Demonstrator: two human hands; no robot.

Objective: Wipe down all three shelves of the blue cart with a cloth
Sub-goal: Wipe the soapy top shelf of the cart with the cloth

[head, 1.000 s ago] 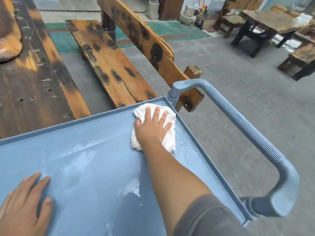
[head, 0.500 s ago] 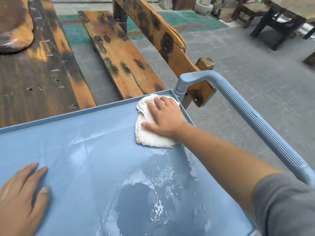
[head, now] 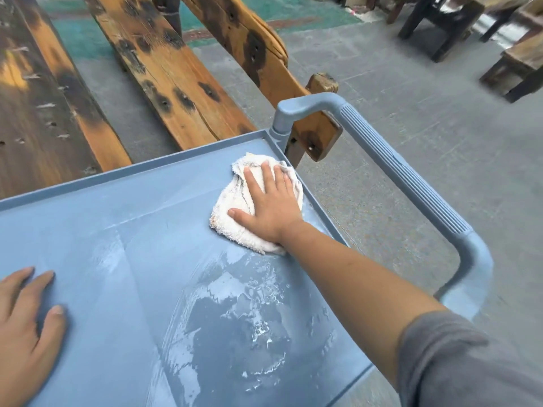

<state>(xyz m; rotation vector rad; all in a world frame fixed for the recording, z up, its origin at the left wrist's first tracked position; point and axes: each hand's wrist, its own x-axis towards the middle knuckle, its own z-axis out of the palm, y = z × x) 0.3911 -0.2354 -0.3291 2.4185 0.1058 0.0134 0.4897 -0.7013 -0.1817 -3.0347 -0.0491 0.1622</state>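
The blue cart's top shelf (head: 123,277) fills the lower left of the view, with wet streaks and a puddle patch near its middle. A white terry cloth (head: 232,212) lies bunched in the far right corner of the shelf. My right hand (head: 270,201) presses flat on the cloth, fingers spread toward the far rim. My left hand (head: 26,327) rests flat and empty on the shelf at the near left. The lower shelves are hidden under the top one.
The cart's ribbed blue handle (head: 411,177) arcs along the right side. A worn wooden bench (head: 164,71) with a slanted back stands just beyond the cart. A dark wooden table top (head: 32,107) is at far left. Grey concrete floor (head: 411,92) lies to the right, with dark stools at the back.
My right hand with the cloth has stayed in the far right corner, turning from sideways to fingers pointing away. The view tilted down and closer. My left hand stayed put.
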